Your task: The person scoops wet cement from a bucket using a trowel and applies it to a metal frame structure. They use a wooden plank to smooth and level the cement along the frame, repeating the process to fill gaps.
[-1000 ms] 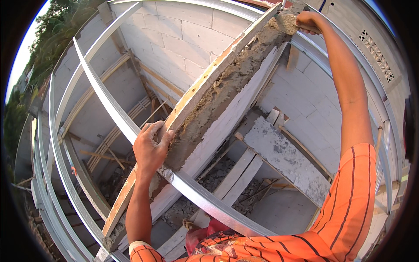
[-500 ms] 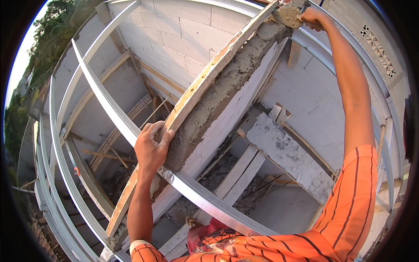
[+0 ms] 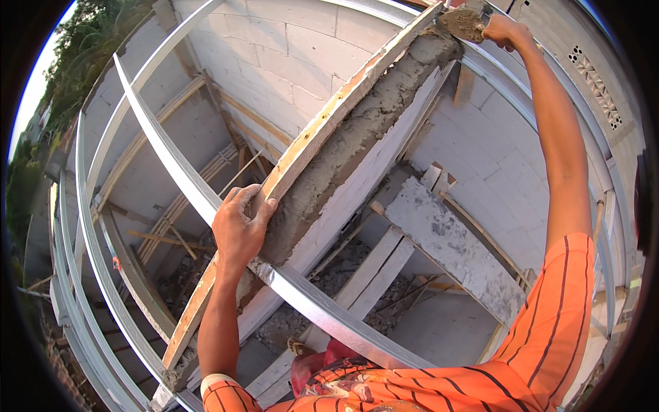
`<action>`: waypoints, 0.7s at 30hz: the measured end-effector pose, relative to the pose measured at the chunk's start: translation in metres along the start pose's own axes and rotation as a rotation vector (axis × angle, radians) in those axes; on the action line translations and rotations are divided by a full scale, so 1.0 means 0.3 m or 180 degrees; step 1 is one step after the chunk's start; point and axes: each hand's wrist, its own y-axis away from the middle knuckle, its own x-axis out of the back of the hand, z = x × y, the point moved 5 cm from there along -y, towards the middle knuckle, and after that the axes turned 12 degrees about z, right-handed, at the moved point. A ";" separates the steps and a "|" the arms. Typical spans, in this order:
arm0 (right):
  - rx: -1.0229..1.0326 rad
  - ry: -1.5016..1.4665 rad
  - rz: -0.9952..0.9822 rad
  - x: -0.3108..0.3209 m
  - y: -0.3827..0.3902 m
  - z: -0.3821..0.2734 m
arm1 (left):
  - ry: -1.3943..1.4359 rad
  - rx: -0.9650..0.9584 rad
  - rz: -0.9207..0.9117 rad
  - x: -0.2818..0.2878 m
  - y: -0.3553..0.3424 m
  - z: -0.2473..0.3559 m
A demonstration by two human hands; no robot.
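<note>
A small, mortar-caked metal trowel (image 3: 463, 25) was at the far upper end of a sloping wall top, just above a rough strip of wet grey mortar (image 3: 364, 130); whether it touched the mortar could not be told. The person's right hand (image 3: 506, 32) gripped it at the end of an outstretched arm, probably because that end lay so far from the body. Its fingers were curled together around the handle, which was mostly hidden.

The mortar lay along the top of a pale block wall (image 3: 367, 172), bordered on its left by a long, straight, pale wooden board (image 3: 329, 123), which seemed to serve as an edge holding the mortar in. Lower down, the left hand (image 3: 240, 226) clasped this board, thumb on the mortar side and fingers bent over the opposite side, pinching the wood between them. That grip likely steadied the board, the body, or both.

Near the left hand, a shiny silver metal beam (image 3: 329, 312) crossed the wall line, apparently as roof framing. Below to the right, a broad, grey-stained plank (image 3: 456, 250) and two narrow pale planks (image 3: 374, 278) spanned the room, perhaps as footing, above broken grey rubble.
</note>
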 end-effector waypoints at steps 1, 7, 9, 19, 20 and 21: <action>-0.0043 0.0099 0.0012 -0.002 0.008 -0.007 | -0.0017 -0.0005 0.0000 -0.001 0.002 0.000; 0.0126 0.0267 0.0077 -0.005 0.037 -0.010 | -0.0044 -0.0012 0.0034 0.005 0.007 -0.001; 0.0363 0.0296 0.0136 -0.014 0.020 0.016 | -0.0059 -0.0062 0.0047 0.000 0.005 -0.001; 0.0654 -0.0076 0.0596 -0.189 0.000 0.171 | 0.0053 -0.0044 -0.0004 -0.009 -0.001 0.010; 0.0432 -0.0244 0.0686 -0.166 0.073 0.112 | 0.0013 0.0005 0.0017 0.001 0.005 -0.003; 0.0237 -0.0775 0.0619 -0.181 0.129 0.129 | 0.0036 0.0008 -0.0005 -0.003 0.008 -0.005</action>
